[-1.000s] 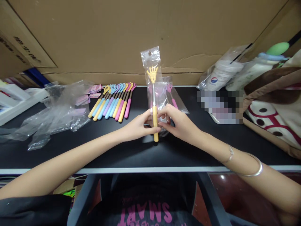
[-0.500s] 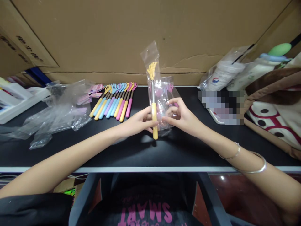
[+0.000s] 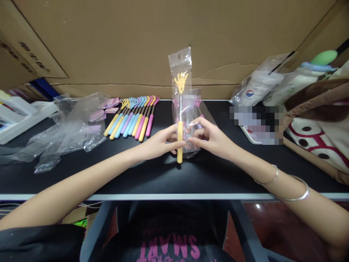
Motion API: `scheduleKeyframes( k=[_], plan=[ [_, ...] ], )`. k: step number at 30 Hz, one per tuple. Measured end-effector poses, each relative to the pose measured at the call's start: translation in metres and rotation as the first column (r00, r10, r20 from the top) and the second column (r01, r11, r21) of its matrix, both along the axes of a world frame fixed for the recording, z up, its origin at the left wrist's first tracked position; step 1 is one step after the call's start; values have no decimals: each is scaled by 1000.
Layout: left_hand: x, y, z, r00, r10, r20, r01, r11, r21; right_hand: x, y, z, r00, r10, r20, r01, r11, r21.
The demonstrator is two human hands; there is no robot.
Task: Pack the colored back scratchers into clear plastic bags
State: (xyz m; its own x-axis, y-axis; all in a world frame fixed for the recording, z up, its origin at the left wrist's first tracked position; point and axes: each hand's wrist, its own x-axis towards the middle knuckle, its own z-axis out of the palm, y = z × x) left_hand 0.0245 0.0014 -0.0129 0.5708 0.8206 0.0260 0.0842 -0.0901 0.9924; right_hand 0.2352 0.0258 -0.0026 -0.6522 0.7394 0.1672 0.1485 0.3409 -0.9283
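Upright above the middle of the table is a yellow back scratcher, its hand-shaped head and metal rod inside a clear plastic bag. My left hand is closed on the yellow handle, thumb across the front. From the other side my right hand curls its fingers at the edge of the bag, thumb close to the handle; the plastic between those fingers is hard to see. Behind them lie bagged scratchers, a pink head showing, partly hidden by my right hand.
Left of my hands lies a row of unwrapped scratchers in several colours. Farther left are a heap of clear bags, pink cards and a white tray. A bagged cup and a fabric bag stand at right.
The back scratcher in its bag has turned so that its yellow head faces me more, and its top has shifted slightly right. My right hand has moved slightly.
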Motion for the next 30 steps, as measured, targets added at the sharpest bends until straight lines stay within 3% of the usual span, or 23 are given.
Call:
scheduleKeyframes(
  k=[10, 14, 25, 30],
  plan=[
    [2, 0, -2, 1000, -16, 5, 16, 999, 36, -2, -3, 0, 998, 61, -17, -62, 995, -75],
    [3, -2, -1, 1000, -22, -7, 22, 999, 41, -3, -4, -4, 998, 63, -25, -64, 997, -48],
    [4, -8, 1, 996, 19, -86, -2, 980, 198, -6, -9, 2, 997, 55, -52, -54, 998, 12],
    [5, -4, -2, 998, 24, -52, -19, 993, 113, -4, -2, -4, 999, 26, -23, -26, 1000, -10]
  ],
)
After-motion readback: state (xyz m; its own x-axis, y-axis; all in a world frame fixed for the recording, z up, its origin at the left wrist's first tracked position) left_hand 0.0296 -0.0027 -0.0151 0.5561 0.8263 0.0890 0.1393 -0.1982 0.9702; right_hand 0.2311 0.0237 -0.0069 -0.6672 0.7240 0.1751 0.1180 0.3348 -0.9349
